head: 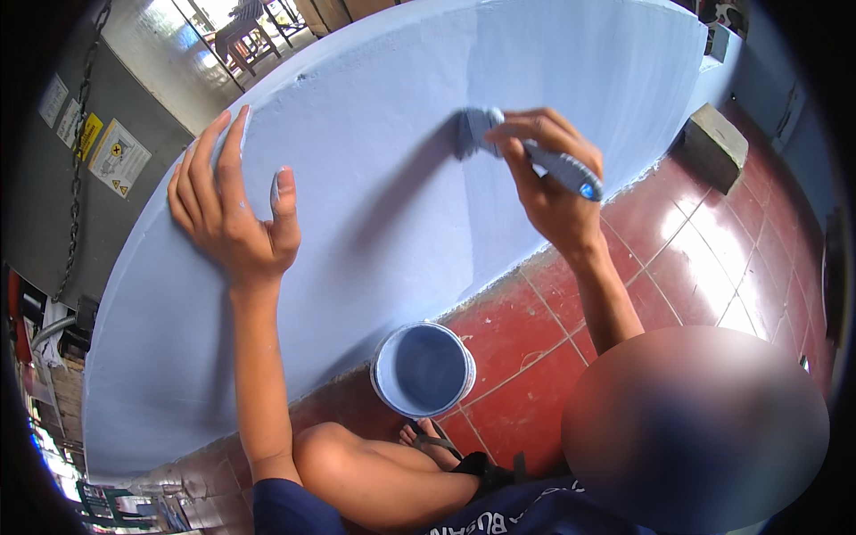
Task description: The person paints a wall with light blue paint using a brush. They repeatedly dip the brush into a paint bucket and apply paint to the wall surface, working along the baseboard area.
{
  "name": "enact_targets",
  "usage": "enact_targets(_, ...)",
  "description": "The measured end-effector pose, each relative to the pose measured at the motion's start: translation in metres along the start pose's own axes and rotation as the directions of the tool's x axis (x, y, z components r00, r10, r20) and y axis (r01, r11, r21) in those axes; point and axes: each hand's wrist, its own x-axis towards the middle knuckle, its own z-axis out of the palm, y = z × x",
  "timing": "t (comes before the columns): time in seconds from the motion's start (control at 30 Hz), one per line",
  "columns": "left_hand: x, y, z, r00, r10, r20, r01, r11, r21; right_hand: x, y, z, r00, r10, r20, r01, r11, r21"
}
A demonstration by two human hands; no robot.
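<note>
My right hand (555, 174) grips a paintbrush (575, 177) by its handle, which is smeared with grey-blue paint. The loaded bristles meet the low light-blue wall (388, 221) near its upper middle. Around the brush the paint shows an edge between two shades, streaked on the right side and flatter on the left. My left hand (234, 207) rests against the wall's upper left part, fingers spread, with paint on its thumb and fingertips. On the floor at the wall's foot stands an open paint bucket (428, 371) with blue paint inside.
Red floor tiles (515, 394) run along the wall's base. At the right, a concrete block (715, 147) sits beside the wall. Behind the wall's left end are a dark grey panel (40, 200) with warning labels and a hanging chain (75, 180). My bent knee (328, 441) is near the bucket.
</note>
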Motion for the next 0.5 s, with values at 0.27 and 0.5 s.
enact_targets(0.27,-0.001,0.006,0.008,1.000,-0.012,-0.017,0.013,1.000,0.009,0.102,-0.027,-0.010,0.924,-0.376,-0.070,0.367,0.924,-0.111)
enact_targets(0.5,-0.001,0.005,0.003,1.000,0.004,0.019,-0.005,0.999,0.035,0.081,-0.004,-0.015,0.897,-0.441,-0.025,0.437,0.894,-0.095)
